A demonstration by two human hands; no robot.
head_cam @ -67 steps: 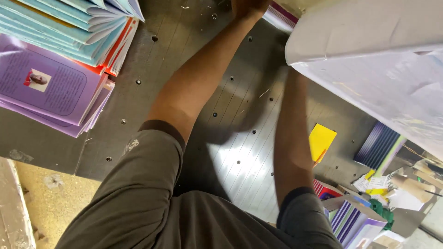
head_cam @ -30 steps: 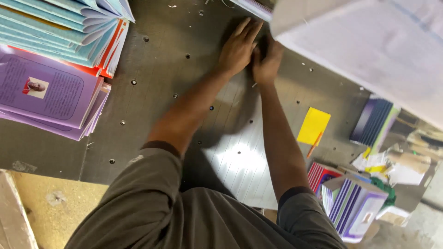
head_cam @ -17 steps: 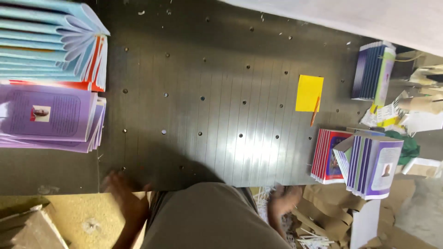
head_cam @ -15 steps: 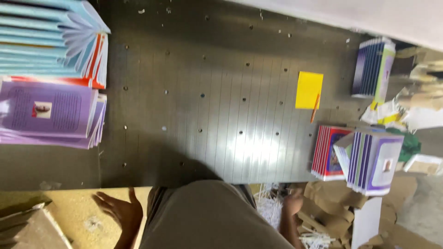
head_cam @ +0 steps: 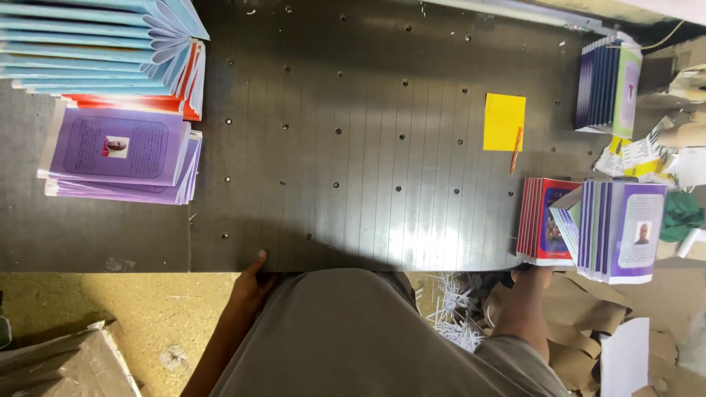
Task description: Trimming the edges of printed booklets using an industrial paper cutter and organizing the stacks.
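Note:
My left hand [head_cam: 250,283] is at the front edge of the dark perforated metal table [head_cam: 353,147]. Its thumb lies on the edge and its fingers are hidden below. My right hand [head_cam: 535,276] reaches up from below to the underside of a stack of red booklets [head_cam: 540,220] that stands on edge at the table's front right corner; the fingers are hidden. Beside that stack leans a row of purple-and-white booklets [head_cam: 621,231]. My grey shirt fills the bottom centre.
Fanned light-blue booklets [head_cam: 95,44] and a purple stack [head_cam: 118,151] lie at the left. A yellow paper [head_cam: 504,121] with an orange pencil [head_cam: 515,151] lies right of centre, with dark blue booklets [head_cam: 607,88] behind it. Paper shreds [head_cam: 452,309] and cardboard [head_cam: 581,323] are on the floor.
Both arms pulled back from the far side of the table to its front edge. The view swung down. My left hand went from spread below the edge to thumb on it.

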